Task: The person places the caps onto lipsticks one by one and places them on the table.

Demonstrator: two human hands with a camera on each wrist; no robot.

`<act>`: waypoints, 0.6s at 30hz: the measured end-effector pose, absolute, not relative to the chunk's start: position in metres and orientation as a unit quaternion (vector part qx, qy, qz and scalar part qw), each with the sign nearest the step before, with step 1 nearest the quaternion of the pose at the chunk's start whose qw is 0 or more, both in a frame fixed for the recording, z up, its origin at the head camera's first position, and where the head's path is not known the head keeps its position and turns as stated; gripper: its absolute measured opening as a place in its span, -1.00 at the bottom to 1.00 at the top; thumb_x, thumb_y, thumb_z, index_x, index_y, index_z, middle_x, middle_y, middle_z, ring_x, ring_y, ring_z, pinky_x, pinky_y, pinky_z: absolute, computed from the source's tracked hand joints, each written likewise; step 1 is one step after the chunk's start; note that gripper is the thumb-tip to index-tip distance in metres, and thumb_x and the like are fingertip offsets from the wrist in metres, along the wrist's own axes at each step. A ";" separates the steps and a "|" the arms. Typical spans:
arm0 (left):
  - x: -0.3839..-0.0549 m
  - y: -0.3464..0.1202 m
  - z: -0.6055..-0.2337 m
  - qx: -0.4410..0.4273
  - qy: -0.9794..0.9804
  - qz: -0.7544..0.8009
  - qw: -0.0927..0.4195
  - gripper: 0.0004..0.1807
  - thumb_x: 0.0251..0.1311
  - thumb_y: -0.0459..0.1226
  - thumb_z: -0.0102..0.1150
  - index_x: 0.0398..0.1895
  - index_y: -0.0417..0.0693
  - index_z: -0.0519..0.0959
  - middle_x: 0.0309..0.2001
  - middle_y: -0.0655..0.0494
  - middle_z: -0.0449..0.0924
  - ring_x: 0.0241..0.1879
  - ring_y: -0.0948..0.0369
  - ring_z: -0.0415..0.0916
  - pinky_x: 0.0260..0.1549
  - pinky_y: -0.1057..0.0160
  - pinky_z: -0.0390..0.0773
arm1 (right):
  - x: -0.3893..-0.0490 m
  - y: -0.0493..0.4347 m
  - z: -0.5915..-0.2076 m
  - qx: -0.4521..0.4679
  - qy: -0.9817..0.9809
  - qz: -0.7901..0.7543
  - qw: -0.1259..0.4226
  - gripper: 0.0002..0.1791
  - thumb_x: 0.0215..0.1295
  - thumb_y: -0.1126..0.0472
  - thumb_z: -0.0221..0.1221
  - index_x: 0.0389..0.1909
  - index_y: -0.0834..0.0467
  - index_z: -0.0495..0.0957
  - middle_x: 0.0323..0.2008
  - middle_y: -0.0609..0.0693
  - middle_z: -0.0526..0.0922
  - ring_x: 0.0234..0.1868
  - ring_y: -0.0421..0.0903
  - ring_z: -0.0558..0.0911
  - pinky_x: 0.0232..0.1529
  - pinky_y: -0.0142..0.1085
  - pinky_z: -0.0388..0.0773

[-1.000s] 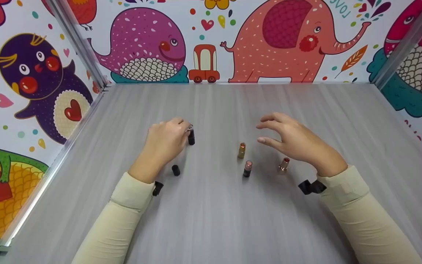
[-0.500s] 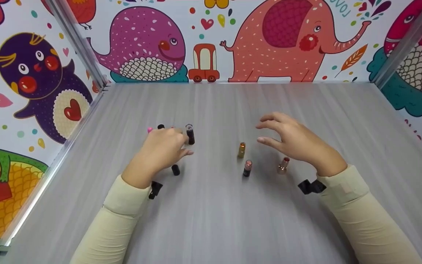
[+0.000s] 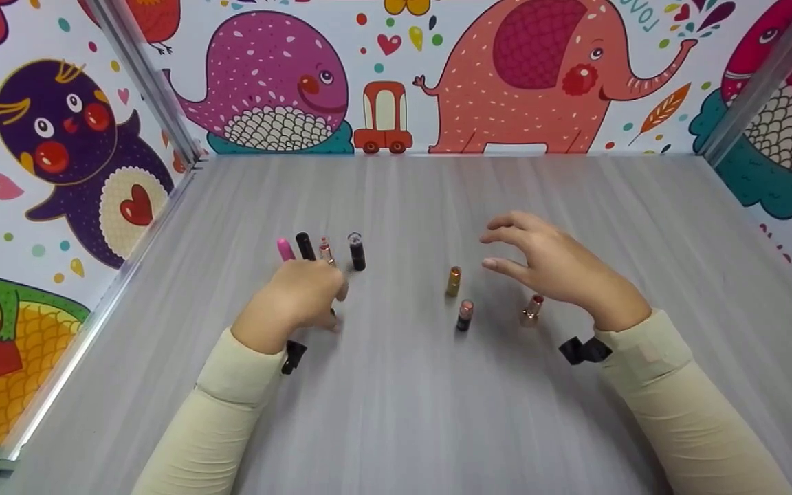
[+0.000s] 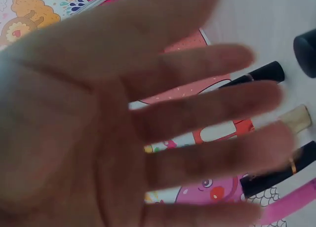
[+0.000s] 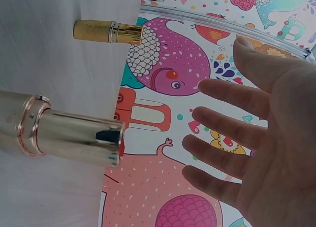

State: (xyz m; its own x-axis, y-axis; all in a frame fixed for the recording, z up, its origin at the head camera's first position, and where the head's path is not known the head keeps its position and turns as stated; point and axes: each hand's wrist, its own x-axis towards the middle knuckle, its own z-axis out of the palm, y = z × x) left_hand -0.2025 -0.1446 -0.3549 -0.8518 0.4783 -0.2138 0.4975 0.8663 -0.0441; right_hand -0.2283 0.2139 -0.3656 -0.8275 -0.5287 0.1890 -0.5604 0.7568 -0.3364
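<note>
Drawn back since a second ago, from the clear-topped black tube [image 3: 357,251] toward the near side of the desk [image 3: 396,412]: left hand [image 3: 289,295]. In the head view, reaches low, just in front of pink tube [image 3: 285,249], slim black tube [image 3: 305,246] and pinkish-topped tube [image 3: 326,249]. Could topple that row by brushing it with the knuckles, or tip the rose-gold lipstick [image 3: 532,311] by dropping the right hand [image 3: 554,265] carelessly. Contained in tubes: red stick in the rose-gold lipstick, pale pink in the black lipstick [image 3: 465,315].

In the left wrist view, grip spread, fingers straight, nothing held; short black tube [image 4: 307,53] beyond the fingertips, apparently untouched.

In the right wrist view, grip loosely spread, nothing held; gold tube [image 5: 107,31] well apart.
</note>
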 end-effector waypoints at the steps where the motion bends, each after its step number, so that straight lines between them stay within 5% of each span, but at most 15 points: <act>1: -0.203 -0.144 -0.357 0.249 0.961 -0.060 0.106 -0.66 0.01 -0.17 0.70 -0.18 -0.09 0.81 -0.11 -0.09 0.79 -0.08 -0.06 0.75 -0.12 -0.12 0.75 | -0.228 0.214 -0.366 0.291 -0.936 0.194 0.040 -0.56 0.45 0.00 0.39 0.25 0.08 0.68 0.32 0.04 0.55 0.37 0.08 0.53 0.36 0.14 0.51; 7: -0.208 -0.141 -0.368 0.237 0.961 -0.106 0.096 -0.80 0.00 -0.34 0.60 -0.50 -0.13 0.67 -0.25 -0.16 0.75 -0.34 -0.03 0.72 -0.37 -0.13 0.75 | -0.228 0.215 -0.365 0.289 -0.935 0.203 0.029 -0.56 0.47 0.00 0.38 0.26 0.09 0.68 0.33 0.07 0.55 0.38 0.11 0.51 0.35 0.17 0.51; 18: -0.210 -0.141 -0.370 0.271 0.956 -0.099 0.054 -0.83 0.22 -0.30 0.51 -0.40 -0.19 0.70 -0.25 -0.16 0.74 -0.18 -0.07 0.75 -0.23 -0.09 0.77 | -0.226 0.214 -0.365 0.290 -0.935 0.199 0.035 -0.55 0.45 -0.01 0.38 0.25 0.08 0.69 0.32 0.06 0.55 0.37 0.10 0.52 0.34 0.15 0.53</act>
State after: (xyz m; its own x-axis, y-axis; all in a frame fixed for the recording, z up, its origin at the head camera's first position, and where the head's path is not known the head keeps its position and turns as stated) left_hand -0.2101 -0.1413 -0.3704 -0.8468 0.5079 -0.1580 0.5295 0.8330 -0.1603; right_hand -0.2264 0.2141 -0.3651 -0.8291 -0.5287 0.1818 -0.5569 0.7520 -0.3526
